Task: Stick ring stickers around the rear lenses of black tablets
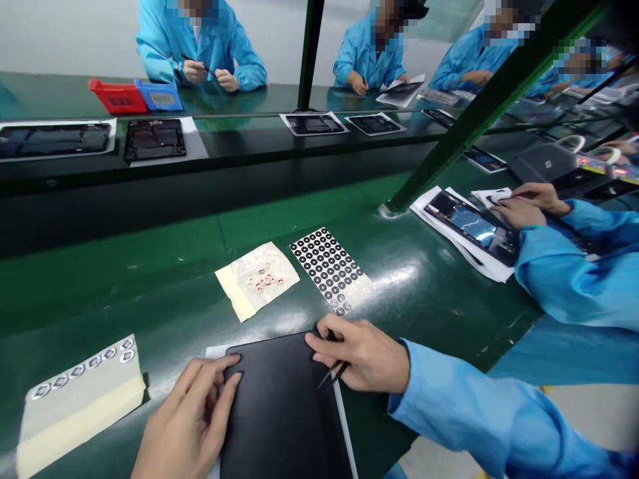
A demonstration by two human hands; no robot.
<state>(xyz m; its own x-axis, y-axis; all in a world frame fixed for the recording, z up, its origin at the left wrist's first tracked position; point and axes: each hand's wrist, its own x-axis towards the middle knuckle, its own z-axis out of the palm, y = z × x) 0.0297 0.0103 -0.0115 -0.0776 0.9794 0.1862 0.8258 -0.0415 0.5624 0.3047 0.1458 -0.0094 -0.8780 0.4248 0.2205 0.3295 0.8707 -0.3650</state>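
Note:
A flat black panel (pixel 282 406) lies over a white sheet at the front edge of the green bench. My left hand (pixel 192 412) rests at its upper left corner, thumb and index finger apart on the panel's edge. At the upper right corner is my right hand (pixel 362 352), its fingers curled round dark tweezers (pixel 332 376) whose tips point down left over the panel. Beyond the panel lies a sheet of black round stickers (pixel 327 266), and left of that a pale sheet with small red-marked pieces (pixel 264 276).
A sheet with silvery round stickers (pixel 82 406) lies at left. A green post (pixel 449 153) rises from the bench. At right, a co-worker's hands (pixel 529 203) touch a device on papers (pixel 474 226). More devices line the shelf (pixel 239 143); red (pixel 120 96) and blue bins (pixel 160 95) stand behind.

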